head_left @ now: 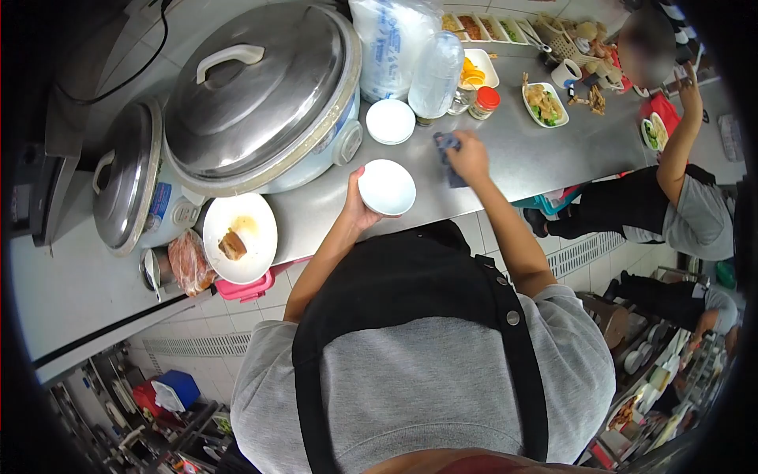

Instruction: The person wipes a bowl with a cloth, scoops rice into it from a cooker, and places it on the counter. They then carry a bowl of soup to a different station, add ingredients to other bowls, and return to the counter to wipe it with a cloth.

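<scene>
My left hand (360,207) grips a small white bowl (387,188) by its side, above the near edge of the steel counter (505,170). The bowl's inside faces up and looks plain white. To the right, my right hand (469,156) is closed on a dark blue cloth (452,162), which lies against the counter top. Another white bowl (390,122) stands just beyond the one I hold. Past my right hand are a red-lidded jar (485,103) and a clear plastic bottle or bag (437,75).
Two large lidded cookers (260,95) fill the left side. A white dish with a brown piece of food (231,245) sits at the counter's left front. Food dishes (545,105) and a basket (564,43) line the back right. Co-workers (679,189) stand at the right.
</scene>
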The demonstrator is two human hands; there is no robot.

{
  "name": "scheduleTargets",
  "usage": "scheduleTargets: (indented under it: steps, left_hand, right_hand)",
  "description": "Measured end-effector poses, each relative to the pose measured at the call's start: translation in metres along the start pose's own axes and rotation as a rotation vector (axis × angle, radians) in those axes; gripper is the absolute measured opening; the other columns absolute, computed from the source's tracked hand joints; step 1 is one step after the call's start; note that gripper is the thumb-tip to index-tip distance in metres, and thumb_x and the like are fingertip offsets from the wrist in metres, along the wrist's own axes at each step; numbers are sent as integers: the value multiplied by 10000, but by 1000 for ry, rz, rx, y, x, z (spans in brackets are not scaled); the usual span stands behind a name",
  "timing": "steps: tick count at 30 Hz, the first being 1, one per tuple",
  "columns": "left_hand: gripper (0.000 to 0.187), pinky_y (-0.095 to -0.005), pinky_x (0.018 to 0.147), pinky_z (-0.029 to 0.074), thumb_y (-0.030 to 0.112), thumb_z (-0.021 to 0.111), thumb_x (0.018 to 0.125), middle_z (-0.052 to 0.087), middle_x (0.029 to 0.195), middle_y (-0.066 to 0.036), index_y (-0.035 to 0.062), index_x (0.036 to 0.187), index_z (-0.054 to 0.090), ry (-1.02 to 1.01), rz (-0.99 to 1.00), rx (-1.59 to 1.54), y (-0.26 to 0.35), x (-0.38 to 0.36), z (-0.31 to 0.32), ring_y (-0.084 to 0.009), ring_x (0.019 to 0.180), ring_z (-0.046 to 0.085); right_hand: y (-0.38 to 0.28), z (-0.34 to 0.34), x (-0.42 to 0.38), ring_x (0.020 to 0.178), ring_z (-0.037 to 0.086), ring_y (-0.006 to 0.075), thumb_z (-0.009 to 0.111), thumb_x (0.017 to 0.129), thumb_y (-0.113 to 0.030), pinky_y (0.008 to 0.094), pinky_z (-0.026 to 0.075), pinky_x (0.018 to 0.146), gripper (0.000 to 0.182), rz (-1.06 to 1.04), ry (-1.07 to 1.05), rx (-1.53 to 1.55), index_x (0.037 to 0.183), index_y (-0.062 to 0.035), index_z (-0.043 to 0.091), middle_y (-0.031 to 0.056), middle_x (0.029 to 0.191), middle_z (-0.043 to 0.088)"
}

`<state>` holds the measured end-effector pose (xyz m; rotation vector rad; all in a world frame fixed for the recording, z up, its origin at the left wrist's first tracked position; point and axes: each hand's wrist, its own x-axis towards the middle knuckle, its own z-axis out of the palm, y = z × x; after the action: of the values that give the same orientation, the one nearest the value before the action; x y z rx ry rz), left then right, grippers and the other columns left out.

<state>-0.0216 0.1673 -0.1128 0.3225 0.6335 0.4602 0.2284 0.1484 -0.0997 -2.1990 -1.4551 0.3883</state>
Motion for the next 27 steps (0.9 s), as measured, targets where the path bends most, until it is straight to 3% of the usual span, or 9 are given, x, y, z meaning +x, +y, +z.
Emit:
scheduleTargets:
  steps: [3, 5, 7, 9, 12, 19, 22, 26, 27]
  left_hand:
    - [710, -543, 666, 478, 658, 324, 744, 498, 1173, -127, 144, 1224, 415, 2, 18, -30, 0, -9, -2, -362, 1014, 528]
    - [702, -571, 722, 445, 653, 305, 754, 495, 1184, -116, 145, 1226, 417, 21, 51, -46, 1, -10, -1, -370, 1028, 517]
    - [682, -574, 733, 446, 639, 312, 767, 497, 1185, -112, 145, 1224, 422, 42, 44, -50, -4, -14, 2, -353, 1033, 519]
    - [657, -489, 767, 472, 596, 413, 775, 517, 1154, -110, 100, 1205, 436, 86, 2, -6, -13, -13, -2, -289, 1009, 543]
    - [635, -461, 767, 478, 585, 442, 774, 549, 1104, -107, 92, 1174, 467, 181, -58, 158, -18, -36, -1, -261, 973, 562]
    - [467, -392, 791, 490, 466, 388, 846, 611, 998, -71, 95, 1084, 544, 270, -14, -152, -34, -91, -21, -217, 893, 600]
    - [476, -406, 778, 484, 462, 341, 847, 596, 986, -79, 101, 1092, 531, 290, 175, -237, -52, -89, -45, -249, 852, 592]
    - [583, -468, 735, 490, 562, 332, 812, 574, 1038, -124, 87, 1100, 510, 347, 115, -76, -34, -104, -18, -301, 900, 583]
    - [589, -470, 736, 489, 567, 333, 809, 574, 1038, -125, 87, 1101, 509, 341, 121, -51, -32, -103, -16, -304, 903, 582]
  right_hand:
    - [-6, -17, -6, 789, 577, 290, 686, 656, -341, 364, 469, 719, 442, -322, 570, -522, 991, -68, 599, 164, 916, 581]
    - [-18, -10, -11, 778, 573, 275, 704, 631, -429, 363, 463, 716, 543, -416, 568, -494, 1001, -50, 589, 175, 877, 582]
    - [-37, 8, -21, 706, 583, 269, 713, 614, -465, 358, 470, 670, 570, -272, -104, 305, 987, -51, 591, 144, 753, 591]
    - [-67, 7, -35, 627, 592, 295, 693, 627, -501, 379, 471, 602, 574, -335, -545, 285, 968, -50, 596, 143, 654, 591]
    - [-81, 27, -32, 608, 589, 343, 572, 765, -437, 429, 456, 550, 386, -749, -563, 156, 881, -71, 610, 191, 655, 593]
    - [-118, 38, -50, 649, 593, 314, 491, 813, -392, 402, 461, 590, 290, -931, -823, 77, 808, -141, 637, 141, 700, 611]
    - [-121, 53, -45, 561, 574, 301, 496, 805, -424, 400, 456, 530, 344, -1269, -534, 310, 710, -100, 562, 109, 599, 567]
    - [-127, -24, -2, 566, 561, 277, 495, 824, -184, 360, 444, 513, 140, -917, 54, 463, 733, -82, 519, 125, 640, 550]
    - [-121, -46, 29, 645, 560, 221, 414, 866, -150, 307, 440, 580, 151, -851, 510, 621, 784, -63, 506, 138, 699, 538]
